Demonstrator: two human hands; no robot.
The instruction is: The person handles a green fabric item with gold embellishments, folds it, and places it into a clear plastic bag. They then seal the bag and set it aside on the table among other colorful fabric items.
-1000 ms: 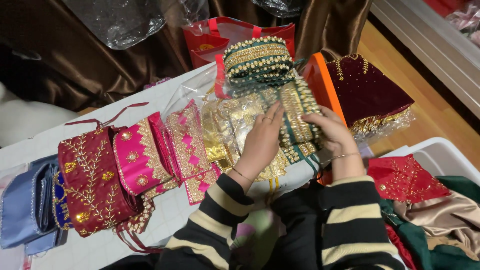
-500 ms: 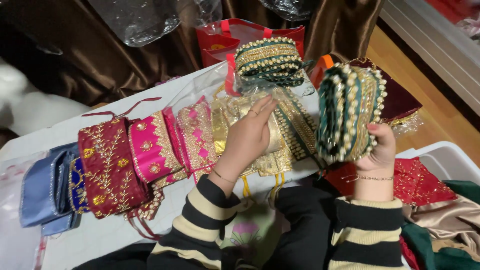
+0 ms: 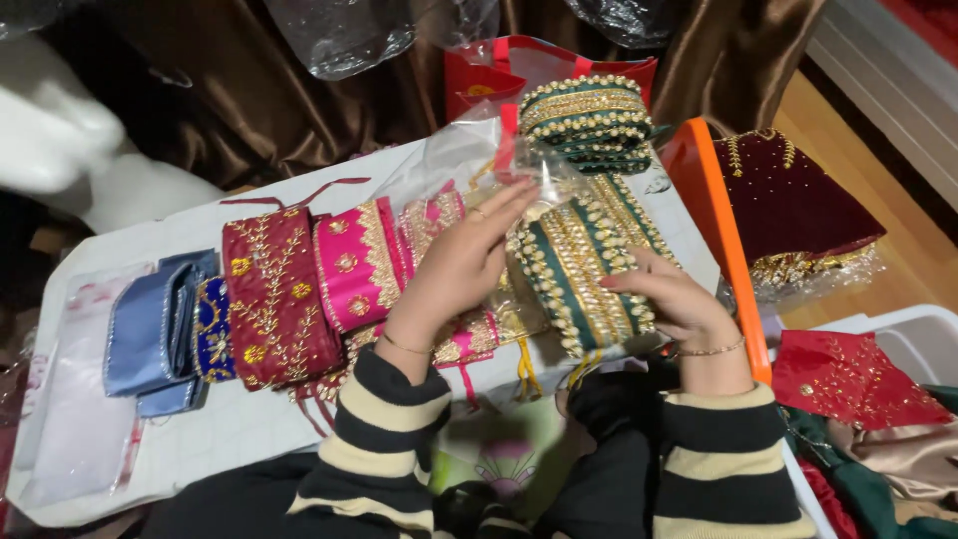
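— What have you got there?
— My right hand [image 3: 679, 299] curls round a green beaded pouch [image 3: 584, 269] on the bench [image 3: 230, 429]; my left hand [image 3: 464, 265] lies flat and open on a clear plastic sleeve [image 3: 539, 180] above it.
— Any risk?
— The slick plastic could snag the raised pearl trim, I think, or slide off the stiff embroidery.

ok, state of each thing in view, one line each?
left hand: flat on the pouches in clear wrap.
right hand: gripping the green beaded pouch, pouch lying flat.
second green pouch: behind, apart.
maroon pouch: flat, untouched.
pink pouch: flat, overlapping its neighbour.
blue pouches: folded.
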